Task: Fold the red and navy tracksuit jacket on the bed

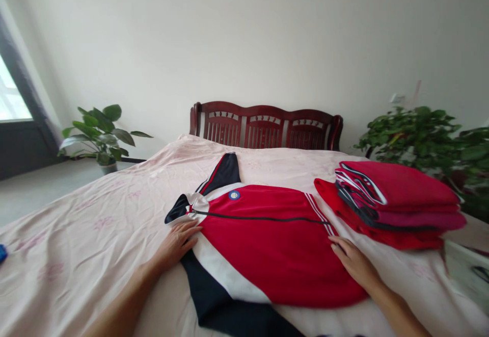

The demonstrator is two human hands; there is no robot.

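Note:
A red, white and navy zip-up track jacket (263, 245) lies on its back across the bed, collar to the left and striped hem to the right. Its front zip runs closed along the middle, and a round blue badge (234, 195) sits on the chest. One navy sleeve stretches away toward the headboard; the other comes toward me. My left hand (181, 239) rests on the jacket beside the white collar, fingers stretched out and flat. At the hem's near side, my right hand (349, 258) pinches the fabric edge between thumb and fingers.
To the right stands a stack of folded red clothes (405, 199), with a pale printed item (468, 270) near it. A pink-white sheet (95, 245) covers the bed. Beyond are a dark wooden headboard (263, 125) and leafy plants (101, 133) on both sides.

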